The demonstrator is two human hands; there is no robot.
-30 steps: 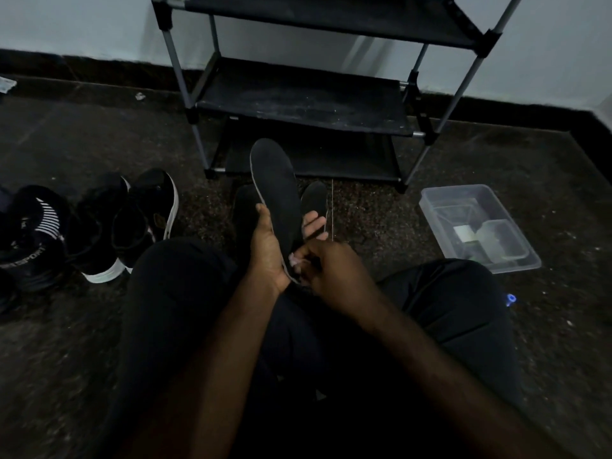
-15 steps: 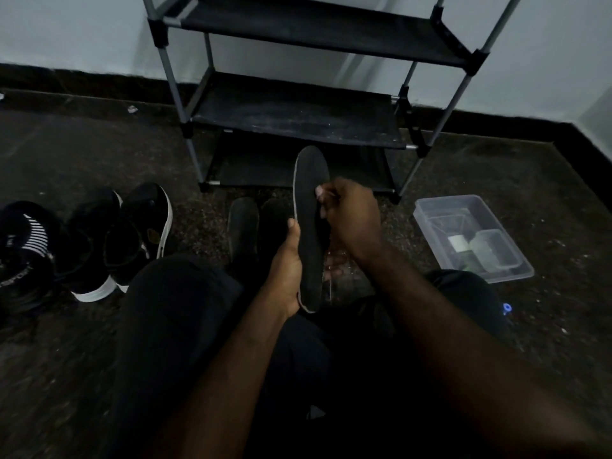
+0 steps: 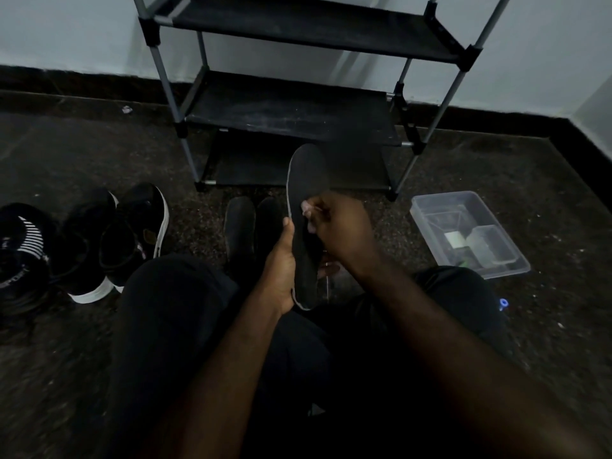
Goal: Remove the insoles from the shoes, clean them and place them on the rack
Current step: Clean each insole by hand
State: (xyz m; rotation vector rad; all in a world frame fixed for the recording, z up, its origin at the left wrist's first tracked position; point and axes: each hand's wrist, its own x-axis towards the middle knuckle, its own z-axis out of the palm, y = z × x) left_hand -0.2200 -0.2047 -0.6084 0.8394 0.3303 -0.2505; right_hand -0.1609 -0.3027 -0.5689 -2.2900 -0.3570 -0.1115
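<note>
A dark insole (image 3: 308,173) with a pale edge stands nearly upright in front of my knees, toe end up. My left hand (image 3: 281,270) grips its lower half from the left, thumb along the edge. My right hand (image 3: 341,226) has its fingers curled on the insole's middle from the right; whether it also holds a cloth is unclear. A thin pale strand (image 3: 326,284) hangs below it. The black shoe rack (image 3: 291,111) stands just beyond, its shelves bare. Two dark flat shoes or insoles (image 3: 240,223) lie on the floor by the rack.
Black sneakers with white soles (image 3: 135,233) and a striped dark shoe (image 3: 23,246) sit on the floor at left. A clear plastic box (image 3: 463,233) with small items rests at right, near a blue cap (image 3: 503,303). My dark-trousered legs (image 3: 172,326) fill the foreground.
The insole swung from leaning left to nearly upright and shifted right. My right hand slid from the heel end up to the insole's middle.
</note>
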